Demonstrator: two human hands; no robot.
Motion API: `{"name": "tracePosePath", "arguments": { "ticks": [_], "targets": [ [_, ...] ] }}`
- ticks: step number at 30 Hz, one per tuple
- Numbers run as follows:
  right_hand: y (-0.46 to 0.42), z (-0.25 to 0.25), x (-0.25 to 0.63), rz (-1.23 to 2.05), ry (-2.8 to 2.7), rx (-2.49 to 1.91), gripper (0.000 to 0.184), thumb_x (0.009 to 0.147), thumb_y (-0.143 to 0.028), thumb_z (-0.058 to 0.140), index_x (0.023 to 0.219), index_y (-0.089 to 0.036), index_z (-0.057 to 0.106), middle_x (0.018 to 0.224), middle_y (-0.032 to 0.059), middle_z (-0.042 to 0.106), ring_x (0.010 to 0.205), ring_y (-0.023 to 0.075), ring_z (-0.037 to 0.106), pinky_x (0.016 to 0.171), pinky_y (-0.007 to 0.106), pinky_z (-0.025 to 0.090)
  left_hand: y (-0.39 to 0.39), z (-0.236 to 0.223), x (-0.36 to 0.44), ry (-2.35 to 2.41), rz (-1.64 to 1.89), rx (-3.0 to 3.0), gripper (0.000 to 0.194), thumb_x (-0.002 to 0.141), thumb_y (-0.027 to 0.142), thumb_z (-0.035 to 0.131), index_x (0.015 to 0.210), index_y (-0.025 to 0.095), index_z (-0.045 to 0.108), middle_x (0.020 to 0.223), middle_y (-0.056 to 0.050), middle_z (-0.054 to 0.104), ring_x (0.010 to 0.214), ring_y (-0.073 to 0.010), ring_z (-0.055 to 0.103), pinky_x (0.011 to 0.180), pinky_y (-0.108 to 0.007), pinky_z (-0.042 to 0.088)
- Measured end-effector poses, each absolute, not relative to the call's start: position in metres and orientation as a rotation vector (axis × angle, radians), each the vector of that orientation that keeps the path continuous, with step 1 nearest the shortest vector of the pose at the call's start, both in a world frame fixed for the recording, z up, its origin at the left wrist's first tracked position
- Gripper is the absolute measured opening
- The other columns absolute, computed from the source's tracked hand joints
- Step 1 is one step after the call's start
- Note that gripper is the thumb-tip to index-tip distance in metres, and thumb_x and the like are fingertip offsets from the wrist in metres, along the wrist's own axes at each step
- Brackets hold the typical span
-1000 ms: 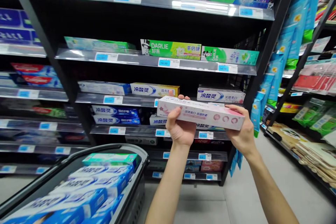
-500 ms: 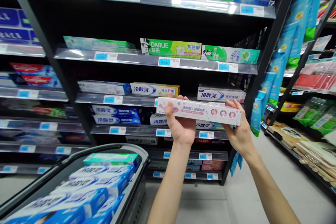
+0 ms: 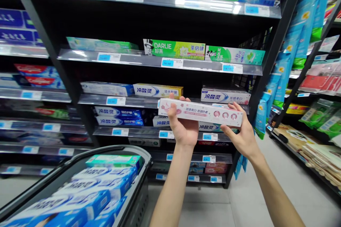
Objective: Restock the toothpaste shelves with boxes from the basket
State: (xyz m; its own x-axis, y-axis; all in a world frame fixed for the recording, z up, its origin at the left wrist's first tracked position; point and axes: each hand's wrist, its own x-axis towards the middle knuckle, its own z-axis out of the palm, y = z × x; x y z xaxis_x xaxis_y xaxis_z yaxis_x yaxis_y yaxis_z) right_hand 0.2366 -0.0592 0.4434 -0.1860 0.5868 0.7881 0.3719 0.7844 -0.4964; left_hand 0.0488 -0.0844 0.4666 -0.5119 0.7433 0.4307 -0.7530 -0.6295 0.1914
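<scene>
A long white and pink toothpaste box (image 3: 198,112) is held level in front of the shelves, its printed side toward me. My left hand (image 3: 182,126) is wrapped round the box's left part, thumb across the front and fingers behind. At the right end, my right hand (image 3: 239,131) grips the box, with its thumb at the lower edge and its fingers behind the end. Just behind, a white toothpaste box (image 3: 225,95) lies on the shelf, and a yellow and white toothpaste box (image 3: 157,90) lies to its left.
At lower left stands a grey basket (image 3: 145,152) with several blue and white toothpaste boxes (image 3: 87,198) and a green one on top. Shelves (image 3: 119,56) with price tags span the front. Blue packets (image 3: 282,71) hang at right, beside a shelf with stacked boards (image 3: 314,152).
My right hand's thumb has shifted left along the box's lower edge, and its grip has changed slightly. The box and my left hand stay almost in place.
</scene>
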Motion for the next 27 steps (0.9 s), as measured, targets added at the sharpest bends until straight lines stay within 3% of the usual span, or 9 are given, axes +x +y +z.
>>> {"name": "tracePosePath", "arguments": {
  "ticks": [8,16,23,27],
  "targets": [
    [-0.0604,0.4429,0.2384,0.436,-1.687,-0.666,0.059,0.095,-0.055,0.069,0.144,-0.027,0.053,0.132,0.0106,0.068,0.111,0.0281,0.069,0.097,0.049,0.060,-0.0860,0.4674,0.0508,-0.029,2.157,0.626,0.051,0.083,0.049,0.080,0.131,0.038,0.066,0.118,0.000,0.071,0.111,-0.0183,0.067,0.094,-0.029,0.053],
    [-0.0617,0.4440,0.2345,0.452,-1.694,-0.627,0.052,0.095,-0.052,0.070,0.137,-0.026,0.057,0.121,0.0086,0.068,0.089,0.0207,0.070,0.067,0.032,0.064,-0.0868,0.4673,0.0484,-0.004,2.166,0.660,0.051,0.083,0.052,0.080,0.130,0.038,0.066,0.119,0.000,0.071,0.114,-0.0191,0.067,0.096,-0.029,0.052],
    [-0.0618,0.4431,0.2326,0.494,-1.692,-0.634,0.051,0.094,-0.051,0.071,0.136,-0.028,0.056,0.115,0.0067,0.068,0.082,0.0182,0.069,0.063,0.028,0.063,-0.0865,0.4668,0.0469,-0.059,2.151,0.647,0.049,0.085,0.048,0.079,0.131,0.037,0.066,0.119,0.000,0.071,0.111,-0.0175,0.067,0.093,-0.027,0.053],
    [-0.0632,0.4427,0.2314,0.489,-1.686,-0.631,0.050,0.095,-0.050,0.071,0.138,-0.028,0.055,0.124,0.0086,0.067,0.086,0.0194,0.070,0.064,0.029,0.063,-0.0858,0.4673,0.0475,-0.008,2.159,0.630,0.052,0.082,0.050,0.079,0.131,0.037,0.066,0.120,0.000,0.071,0.114,-0.0195,0.067,0.095,-0.029,0.053]
  ]
}}
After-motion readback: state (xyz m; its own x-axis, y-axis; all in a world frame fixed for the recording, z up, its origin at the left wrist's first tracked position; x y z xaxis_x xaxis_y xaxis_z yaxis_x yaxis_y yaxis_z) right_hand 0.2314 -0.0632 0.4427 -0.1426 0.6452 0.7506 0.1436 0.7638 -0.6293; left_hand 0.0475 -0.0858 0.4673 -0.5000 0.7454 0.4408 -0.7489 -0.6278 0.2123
